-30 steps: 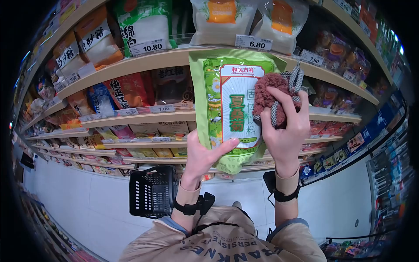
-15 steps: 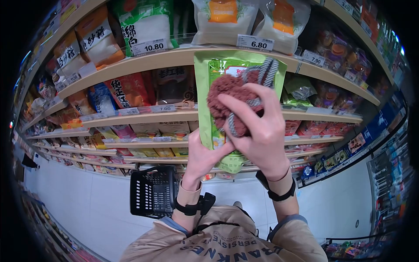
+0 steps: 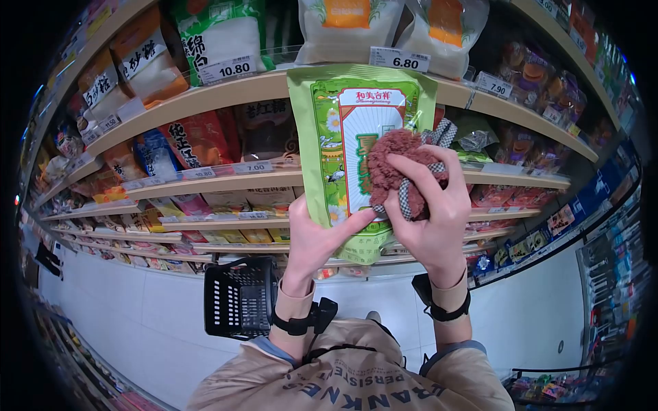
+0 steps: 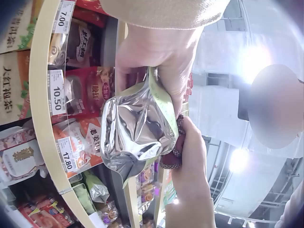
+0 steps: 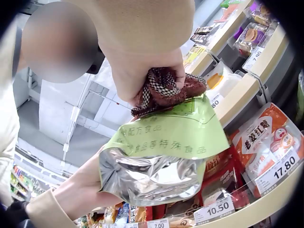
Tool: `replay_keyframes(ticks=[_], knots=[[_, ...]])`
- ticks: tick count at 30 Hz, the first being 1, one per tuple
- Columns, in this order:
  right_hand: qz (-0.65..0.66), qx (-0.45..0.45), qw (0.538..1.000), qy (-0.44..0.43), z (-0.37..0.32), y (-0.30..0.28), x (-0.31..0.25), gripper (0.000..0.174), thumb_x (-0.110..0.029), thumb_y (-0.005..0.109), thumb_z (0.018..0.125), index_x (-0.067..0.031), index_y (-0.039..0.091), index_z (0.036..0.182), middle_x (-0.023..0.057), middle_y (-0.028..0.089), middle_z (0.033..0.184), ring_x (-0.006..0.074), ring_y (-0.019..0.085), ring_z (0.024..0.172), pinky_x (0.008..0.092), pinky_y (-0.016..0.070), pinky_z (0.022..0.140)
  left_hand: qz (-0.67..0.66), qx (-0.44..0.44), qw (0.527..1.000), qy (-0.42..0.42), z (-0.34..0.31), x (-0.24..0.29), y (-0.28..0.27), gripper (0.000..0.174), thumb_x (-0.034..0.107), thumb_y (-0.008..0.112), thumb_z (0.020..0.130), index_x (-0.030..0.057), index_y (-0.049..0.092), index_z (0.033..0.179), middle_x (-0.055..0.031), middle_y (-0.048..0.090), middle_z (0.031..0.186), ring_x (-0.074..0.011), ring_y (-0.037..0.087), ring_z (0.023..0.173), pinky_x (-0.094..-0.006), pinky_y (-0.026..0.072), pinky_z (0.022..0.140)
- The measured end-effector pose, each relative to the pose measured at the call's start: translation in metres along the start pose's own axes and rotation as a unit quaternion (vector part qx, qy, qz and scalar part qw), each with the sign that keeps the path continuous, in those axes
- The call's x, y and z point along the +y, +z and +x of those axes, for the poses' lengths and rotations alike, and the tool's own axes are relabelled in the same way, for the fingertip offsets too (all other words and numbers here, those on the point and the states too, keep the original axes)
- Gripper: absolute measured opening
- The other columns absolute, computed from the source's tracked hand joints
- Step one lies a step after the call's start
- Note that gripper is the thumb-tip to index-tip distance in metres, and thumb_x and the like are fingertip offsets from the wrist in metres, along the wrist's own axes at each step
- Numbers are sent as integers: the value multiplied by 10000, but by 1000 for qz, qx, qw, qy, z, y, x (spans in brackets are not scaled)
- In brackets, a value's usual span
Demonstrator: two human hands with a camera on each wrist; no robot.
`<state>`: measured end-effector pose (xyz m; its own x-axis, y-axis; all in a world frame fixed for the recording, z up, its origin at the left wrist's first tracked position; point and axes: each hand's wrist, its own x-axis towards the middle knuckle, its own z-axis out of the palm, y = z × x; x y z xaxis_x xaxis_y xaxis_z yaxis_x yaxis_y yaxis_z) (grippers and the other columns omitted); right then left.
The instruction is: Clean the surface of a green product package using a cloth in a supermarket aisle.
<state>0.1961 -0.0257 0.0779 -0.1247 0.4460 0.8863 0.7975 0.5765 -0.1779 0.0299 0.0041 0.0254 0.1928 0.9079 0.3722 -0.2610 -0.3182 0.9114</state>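
A tall green pouch (image 3: 349, 137) with a white label panel is held up in front of the shelves. My left hand (image 3: 317, 236) grips its lower edge, thumb on the front. My right hand (image 3: 428, 209) grips a bunched brown cloth (image 3: 392, 168) with a checkered lining and presses it on the pouch's front, right of centre. The left wrist view shows the pouch's silver bottom (image 4: 135, 135) below the left hand (image 4: 156, 52). In the right wrist view the cloth (image 5: 166, 90) sits above the green pouch (image 5: 166, 137).
Wooden shelves (image 3: 226, 89) carry bagged goods and price tags such as 10.80, 6.80 and 7.90. A black shopping basket (image 3: 240, 298) hangs at my left forearm. The floor (image 3: 137, 322) below is pale tile. More shelves (image 3: 603, 274) stand at the right.
The right hand swept the cloth from the pouch's upper right edge across to its top centre, then down to the middle right. The pouch rose slightly.
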Motion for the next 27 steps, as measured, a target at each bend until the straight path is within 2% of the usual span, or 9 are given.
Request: replay_keyframes(ticks=[4, 9, 11, 12, 14, 17, 21, 26, 27], knots=[[46, -43, 996, -62, 9, 9, -15, 514, -85, 803, 564, -92, 709, 1070, 138, 575, 1129, 318, 591, 931, 395, 525, 755, 91, 23, 992, 87, 4, -15, -1, 490, 89, 859, 695, -26, 646, 1122, -73, 719, 1014, -138, 678, 897, -296, 555, 802], [117, -68, 985, -103, 20, 17, -20, 468, -88, 802, 601, -92, 714, 1061, 132, 580, 1106, 309, 594, 906, 386, 523, 737, 10, 43, 985, 164, 3, -24, 7, 400, 100, 714, 865, -21, 594, 1227, -137, 669, 1169, -178, 639, 1067, -337, 504, 923], [124, -77, 986, -86, 24, 13, -18, 466, -82, 806, 605, -93, 713, 1061, 134, 578, 1101, 310, 596, 913, 382, 525, 731, 9, -5, 985, 172, 5, -41, -2, 399, 252, 638, 961, -22, 588, 1248, -142, 660, 1181, -189, 633, 1083, -329, 491, 933], [115, -78, 986, -88, 25, 12, -15, 464, -75, 809, 608, -101, 713, 1061, 132, 576, 1105, 311, 596, 910, 379, 526, 730, -76, 12, 984, 160, 7, -42, 5, 510, 413, 540, 1013, -32, 584, 1258, -136, 668, 1160, -202, 635, 1070, -321, 484, 930], [86, -73, 990, -89, 27, 7, -10, 466, -70, 808, 607, -106, 714, 1062, 131, 575, 1111, 311, 596, 912, 379, 526, 733, -59, 13, 992, 110, 5, -37, 4, 612, 484, 378, 1050, -60, 580, 1246, -117, 678, 1135, -160, 639, 1021, -297, 492, 903], [8, -46, 998, -46, 25, -7, 0, 465, -48, 793, 618, -125, 716, 1070, 138, 570, 1130, 322, 603, 962, 387, 526, 771, -128, 5, 992, 16, 7, -25, 4, 634, 462, 265, 1079, -62, 583, 1243, -99, 674, 1147, -120, 632, 1012, -288, 513, 885], [-31, -2, 999, 18, 11, -24, 25, 410, -23, 750, 655, -117, 727, 1053, 144, 584, 1103, 301, 641, 929, 369, 541, 743, -160, 36, 986, 12, 10, -12, 4, 603, 433, 273, 1088, -62, 576, 1255, -107, 660, 1186, -125, 625, 1041, -292, 507, 907], [-17, -66, 997, 28, -26, -28, 13, 429, -58, 764, 618, -125, 739, 1041, 146, 592, 1074, 304, 629, 917, 381, 538, 744, -125, 35, 991, 18, 11, -14, 3, 606, 438, 271, 1089, -57, 580, 1252, -110, 658, 1194, -122, 620, 1043, -289, 500, 913], [-6, -70, 998, -4, -30, -24, 9, 436, -60, 769, 609, -118, 738, 1040, 144, 592, 1073, 318, 620, 919, 390, 533, 750, -127, 44, 991, 14, 12, -16, 2, 616, 450, 271, 1086, -57, 581, 1249, -111, 663, 1185, -126, 628, 1030, -294, 507, 904]])
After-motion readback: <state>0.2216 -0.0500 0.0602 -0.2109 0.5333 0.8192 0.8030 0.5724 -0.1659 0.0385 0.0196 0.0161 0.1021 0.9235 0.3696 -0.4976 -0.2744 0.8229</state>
